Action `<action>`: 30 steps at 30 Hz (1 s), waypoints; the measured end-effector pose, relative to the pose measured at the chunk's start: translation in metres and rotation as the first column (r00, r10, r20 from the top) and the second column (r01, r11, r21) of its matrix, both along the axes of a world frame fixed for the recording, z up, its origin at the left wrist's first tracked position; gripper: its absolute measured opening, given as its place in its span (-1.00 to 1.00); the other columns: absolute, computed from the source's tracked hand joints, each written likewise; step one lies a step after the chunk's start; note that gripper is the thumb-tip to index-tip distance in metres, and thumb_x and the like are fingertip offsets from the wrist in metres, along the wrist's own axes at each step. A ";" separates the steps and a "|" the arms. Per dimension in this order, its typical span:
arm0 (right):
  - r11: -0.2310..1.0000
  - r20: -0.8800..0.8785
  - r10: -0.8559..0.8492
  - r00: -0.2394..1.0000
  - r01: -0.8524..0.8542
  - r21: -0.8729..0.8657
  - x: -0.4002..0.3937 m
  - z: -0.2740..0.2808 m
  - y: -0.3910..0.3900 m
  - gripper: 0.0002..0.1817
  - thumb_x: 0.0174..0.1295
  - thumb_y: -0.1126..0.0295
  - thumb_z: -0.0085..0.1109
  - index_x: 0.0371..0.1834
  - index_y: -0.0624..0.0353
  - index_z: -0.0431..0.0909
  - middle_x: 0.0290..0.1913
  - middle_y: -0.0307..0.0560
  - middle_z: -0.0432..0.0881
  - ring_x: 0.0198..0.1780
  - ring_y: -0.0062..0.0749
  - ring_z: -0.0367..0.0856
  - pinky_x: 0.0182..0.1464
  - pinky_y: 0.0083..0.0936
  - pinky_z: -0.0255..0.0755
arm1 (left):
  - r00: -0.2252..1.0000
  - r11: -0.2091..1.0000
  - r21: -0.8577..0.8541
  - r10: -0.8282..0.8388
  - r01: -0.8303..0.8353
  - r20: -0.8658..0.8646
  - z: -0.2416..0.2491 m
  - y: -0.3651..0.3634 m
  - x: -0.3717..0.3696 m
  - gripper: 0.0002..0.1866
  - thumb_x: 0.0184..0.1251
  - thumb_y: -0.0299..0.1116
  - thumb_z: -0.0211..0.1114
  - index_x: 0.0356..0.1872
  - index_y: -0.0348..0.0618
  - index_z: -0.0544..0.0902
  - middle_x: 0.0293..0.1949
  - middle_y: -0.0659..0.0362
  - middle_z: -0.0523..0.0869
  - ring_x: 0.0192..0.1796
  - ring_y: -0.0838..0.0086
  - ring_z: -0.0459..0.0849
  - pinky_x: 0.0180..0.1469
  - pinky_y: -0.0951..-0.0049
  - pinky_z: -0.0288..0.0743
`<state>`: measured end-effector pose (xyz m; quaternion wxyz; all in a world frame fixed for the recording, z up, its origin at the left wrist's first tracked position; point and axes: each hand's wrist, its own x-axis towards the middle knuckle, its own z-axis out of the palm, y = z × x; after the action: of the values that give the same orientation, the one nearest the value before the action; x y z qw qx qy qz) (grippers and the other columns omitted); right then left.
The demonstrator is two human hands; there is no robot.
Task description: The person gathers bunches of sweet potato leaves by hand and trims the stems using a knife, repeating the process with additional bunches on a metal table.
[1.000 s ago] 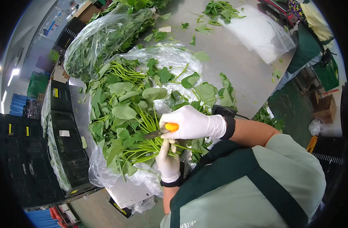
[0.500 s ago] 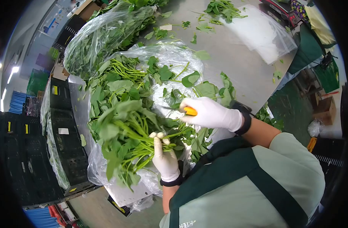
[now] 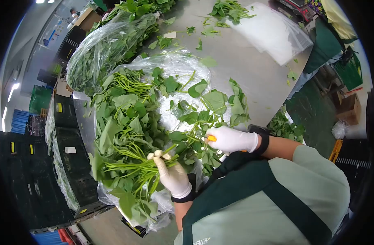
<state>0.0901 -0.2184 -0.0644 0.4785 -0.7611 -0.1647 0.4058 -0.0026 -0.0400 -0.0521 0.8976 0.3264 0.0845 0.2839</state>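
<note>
My left hand (image 3: 170,173), in a white glove, is closed around the stems of a bunch of leafy greens (image 3: 134,163). The stems point to the right and the leaves spread left over the pile. In my gloved right hand (image 3: 232,139) is a knife (image 3: 212,138); its orange handle shows, while the blade is hard to make out against the leaves. Beneath and beyond both hands, a heap of loose greens (image 3: 125,100) lies on clear plastic film (image 3: 181,67). Several cut leaves and stems sit between my hands.
A large plastic bag of greens (image 3: 109,45) lies at the far left of the metal table (image 3: 252,73). Flat clear bags (image 3: 268,34) and a small bunch of greens (image 3: 232,10) are at the back. Black crates (image 3: 36,171) stand left. Another person's dark green apron (image 3: 323,51) shows at right.
My right hand has moved right and down with the knife, away from the stems. My left hand has shifted slightly left with the bunch, whose leaves now hang lower.
</note>
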 end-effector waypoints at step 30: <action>0.999 0.714 0.041 0.698 -0.012 -0.045 0.052 0.018 0.041 -0.83 0.11 0.35 0.03 -0.31 0.18 0.53 -0.41 0.15 0.61 -0.30 0.08 0.61 -0.24 -0.12 0.47 | 0.926 0.960 0.179 0.259 -0.216 -0.275 0.013 0.048 -0.060 -0.73 0.45 -0.29 0.11 0.05 -0.17 0.49 0.00 0.20 0.57 -0.07 0.53 0.50 -0.07 0.55 0.35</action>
<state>0.1421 -0.1773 -0.0461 0.3573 -0.8650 -0.3410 0.0885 -0.0622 0.0084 -0.0392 0.8076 0.4170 0.2357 0.3441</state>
